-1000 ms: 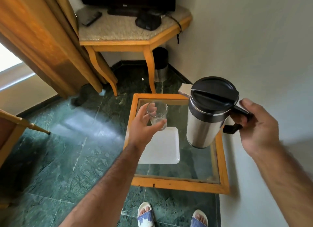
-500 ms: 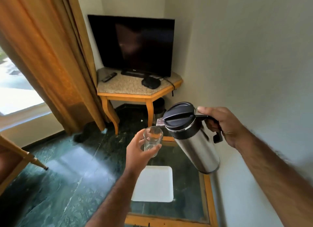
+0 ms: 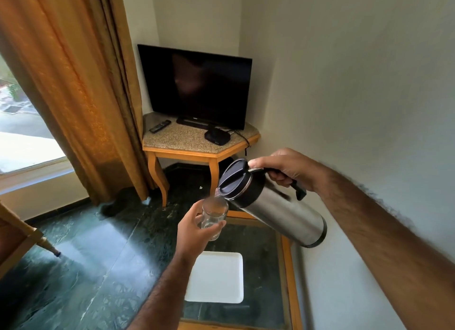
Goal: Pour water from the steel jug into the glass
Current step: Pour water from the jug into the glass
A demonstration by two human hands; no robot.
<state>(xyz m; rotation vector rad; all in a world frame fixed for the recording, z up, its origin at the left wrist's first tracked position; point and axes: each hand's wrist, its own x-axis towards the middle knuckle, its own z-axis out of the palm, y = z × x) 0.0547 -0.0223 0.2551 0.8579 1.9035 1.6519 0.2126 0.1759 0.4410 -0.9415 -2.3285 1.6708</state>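
Observation:
My right hand grips the black handle of the steel jug, which has a black lid and is tipped steeply to the left. Its spout sits right over the rim of a clear glass. My left hand holds that glass upright in the air above the glass-topped table. A little water shows in the bottom of the glass. I cannot make out a stream clearly.
A white square tray lies on the low wood-framed table below. Behind stands a corner table with a television, a remote and a black box. An orange curtain hangs left; a wall runs close on the right.
The jug has tipped further, from upright to nearly lying over, and its spout has come down to the glass rim. Both hands rose above the table as my view lifted toward the television.

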